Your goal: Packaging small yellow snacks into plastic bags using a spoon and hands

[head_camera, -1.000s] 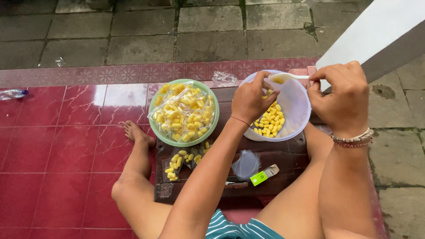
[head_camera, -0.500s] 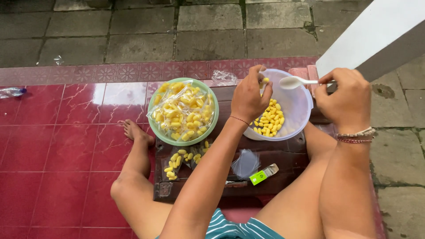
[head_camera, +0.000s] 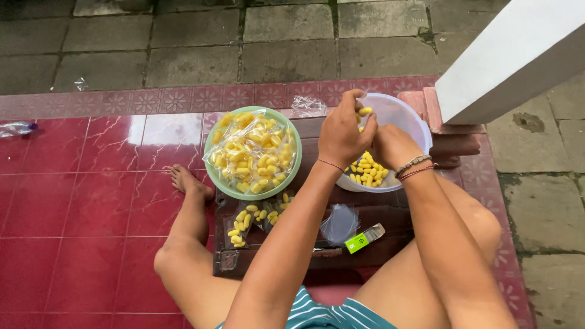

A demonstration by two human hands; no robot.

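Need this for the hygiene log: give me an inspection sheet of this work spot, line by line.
Surface: dark low wooden board on a red tiled floor.
Job's things: white bowl of small yellow pieces; green bowl heaped with clear packets of the same yellow pieces.
Clutter: filled small packets and an empty clear bag on the board; a small tool with a green tag; a clear wrapper behind the bowls.
Hands: left hand pinches one yellow piece over the white bowl; right hand mostly hidden behind it, grip cannot be told.
Cables: nothing seen.
Surroundings: grey paving, white pillar, plastic bottle at far left.
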